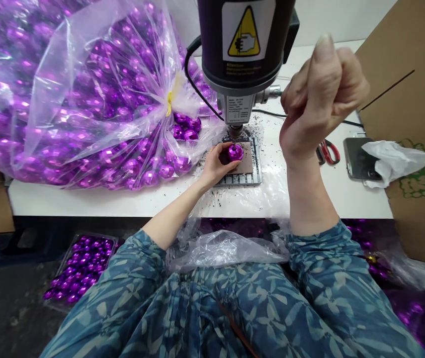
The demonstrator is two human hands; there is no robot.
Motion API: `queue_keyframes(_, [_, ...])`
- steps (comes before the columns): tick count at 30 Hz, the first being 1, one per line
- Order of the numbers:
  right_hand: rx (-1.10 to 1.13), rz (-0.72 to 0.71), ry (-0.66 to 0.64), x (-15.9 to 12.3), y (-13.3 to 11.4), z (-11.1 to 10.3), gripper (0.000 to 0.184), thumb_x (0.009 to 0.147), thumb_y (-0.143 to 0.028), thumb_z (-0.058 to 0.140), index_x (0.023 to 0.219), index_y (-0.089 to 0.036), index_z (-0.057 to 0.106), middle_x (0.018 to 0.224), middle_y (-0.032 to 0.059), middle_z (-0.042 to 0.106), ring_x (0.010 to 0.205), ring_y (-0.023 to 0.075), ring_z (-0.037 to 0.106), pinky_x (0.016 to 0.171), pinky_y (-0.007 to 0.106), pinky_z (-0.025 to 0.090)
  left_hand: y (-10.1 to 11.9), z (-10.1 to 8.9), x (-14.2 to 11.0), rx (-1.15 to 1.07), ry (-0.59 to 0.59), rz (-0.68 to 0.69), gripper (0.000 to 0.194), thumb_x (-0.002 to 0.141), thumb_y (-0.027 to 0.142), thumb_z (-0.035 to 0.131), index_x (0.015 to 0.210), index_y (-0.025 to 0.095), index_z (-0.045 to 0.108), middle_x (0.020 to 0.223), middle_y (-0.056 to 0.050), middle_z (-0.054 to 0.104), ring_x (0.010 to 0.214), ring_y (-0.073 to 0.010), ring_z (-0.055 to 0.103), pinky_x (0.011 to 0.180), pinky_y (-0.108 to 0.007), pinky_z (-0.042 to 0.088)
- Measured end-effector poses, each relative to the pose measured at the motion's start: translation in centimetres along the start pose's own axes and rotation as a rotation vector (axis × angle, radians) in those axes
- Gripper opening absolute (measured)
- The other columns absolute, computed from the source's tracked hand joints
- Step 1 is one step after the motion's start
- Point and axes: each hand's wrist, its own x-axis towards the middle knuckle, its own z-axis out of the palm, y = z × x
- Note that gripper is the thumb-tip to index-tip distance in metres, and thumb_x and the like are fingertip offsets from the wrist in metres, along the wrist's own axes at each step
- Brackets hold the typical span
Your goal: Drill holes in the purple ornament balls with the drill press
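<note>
My left hand [217, 164] pinches a shiny purple faceted ball [235, 152] between thumb and fingers. The ball sits on a brown board [247, 164] over the metal base plate [257, 174] of a small drill press [247, 49]. Right above the ball is the chuck [235, 131]; whether the bit touches or enters the ball I cannot make out. To the right of the machine my raised right hand [324, 94] is closed around the end of the press's feed lever [274, 92], its grip mostly hidden by the fingers.
A big clear bag [96, 99] of purple balls, tied with a yellow tie [169, 103], fills the left. Red-handled scissors [329, 152], a phone [359, 158] and crumpled tissue [391, 159] lie right, beside a cardboard box [417, 114]. A tray of balls [81, 266] stands below left. Dark shavings surround the base.
</note>
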Motion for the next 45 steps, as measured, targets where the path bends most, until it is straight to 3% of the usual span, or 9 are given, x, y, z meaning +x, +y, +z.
queue_keyframes(5, [-0.004,0.005,0.018,-1.1,0.1,-0.5,0.075,0.085,-0.082,0.055,0.06,-0.02,0.02,0.047,-0.005,0.02,0.04,0.0033,0.026,0.045,0.029,0.022,-0.2,0.0,0.0,-0.009,-0.016,0.0,0.058,0.077,0.028,0.095,0.129,0.024,0.069,0.122,-0.01,0.074,0.12,-0.0297,0.07,0.11,-0.05,0.056])
queue_keyframes(12, [0.079,-0.062,0.045,-2.2,1.6,-1.3,0.073,0.092,-0.064,0.066,0.058,-0.016,0.022,0.049,-0.0032,0.011,0.042,0.0024,0.022,0.05,0.027,0.021,0.0,0.0,-0.1,-0.017,-0.014,-0.006,0.057,0.078,0.028,0.095,0.128,0.024,0.069,0.124,-0.01,0.075,0.12,-0.0288,0.071,0.11,-0.048,0.056])
queue_keyframes(20, [0.005,-0.082,0.029,-4.2,3.0,-2.8,0.079,0.089,-0.066,0.066,0.054,-0.018,0.013,0.042,-0.0043,0.016,0.041,0.0049,0.016,0.048,0.033,0.022,0.5,-0.1,-0.3,-0.054,-0.012,-0.034,0.05,0.081,0.032,0.093,0.123,0.024,0.068,0.124,-0.009,0.076,0.12,-0.0281,0.071,0.111,-0.048,0.056])
queue_keyframes(24, [0.083,-0.072,0.042,-2.4,1.6,-1.4,0.073,0.093,-0.053,0.067,0.06,-0.018,0.012,0.045,-0.0052,0.016,0.04,0.0022,0.023,0.047,0.027,0.021,0.4,0.1,-0.4,-0.057,0.001,-0.015,0.051,0.081,0.032,0.093,0.123,0.023,0.067,0.124,-0.01,0.076,0.12,-0.0284,0.072,0.11,-0.048,0.057])
queue_keyframes(29, [0.131,0.103,-0.005,2.6,-0.5,1.2,0.049,0.095,-0.006,0.048,0.055,-0.021,0.023,0.043,-0.0081,0.026,0.037,-0.0014,0.031,0.046,0.018,0.02,-0.1,0.2,-0.5,-0.075,0.027,0.049,0.053,0.08,0.032,0.095,0.123,0.023,0.067,0.121,-0.008,0.078,0.114,-0.0259,0.074,0.104,-0.045,0.062])
queue_keyframes(33, [0.081,0.301,-0.033,4.6,-1.1,2.1,0.054,0.096,-0.004,0.043,0.05,-0.024,0.022,0.037,-0.0094,0.026,0.033,-0.001,0.026,0.039,0.018,0.017,-0.7,0.3,-0.8,-0.092,0.05,0.115,0.053,0.079,0.033,0.095,0.122,0.022,0.066,0.12,-0.009,0.078,0.11,-0.0246,0.076,0.099,-0.043,0.065])
queue_keyframes(40, [0.124,0.282,-0.037,4.3,-0.8,2.1,0.052,0.094,-0.004,0.05,0.054,-0.025,0.025,0.037,-0.0115,0.025,0.032,-0.0008,0.028,0.037,0.018,0.015,-0.6,-1.4,-2.7,-0.123,0.098,0.257,0.053,0.085,0.041,0.092,0.127,0.021,0.068,0.121,-0.009,0.077,0.111,-0.0228,0.076,0.097,-0.041,0.066])
queue_keyframes(43, [0.145,0.283,-0.013,4.3,-0.7,2.3,0.05,0.094,-0.001,0.046,0.054,-0.026,0.029,0.037,-0.011,0.025,0.032,0.001,0.027,0.037,0.02,0.013,0.5,-3.0,-4.7,-0.174,-0.052,0.38,0.038,0.09,0.039,0.087,0.125,0.029,0.075,0.133,-0.007,0.075,0.125,-0.0242,0.072,0.107,-0.05,0.064])
queue_keyframes(45, [0.184,0.276,0.011,4.3,-0.5,2.3,0.048,0.092,-0.008,0.055,0.054,-0.026,0.033,0.037,-0.0103,0.026,0.032,0.0027,0.027,0.038,0.023,0.012,1.6,-4.1,-6.6,-0.194,-0.299,0.434,0.024,0.096,0.032,0.08,0.12,0.034,0.08,0.141,-0.007,0.072,0.13,-0.0249,0.071,0.109,-0.053,0.063])
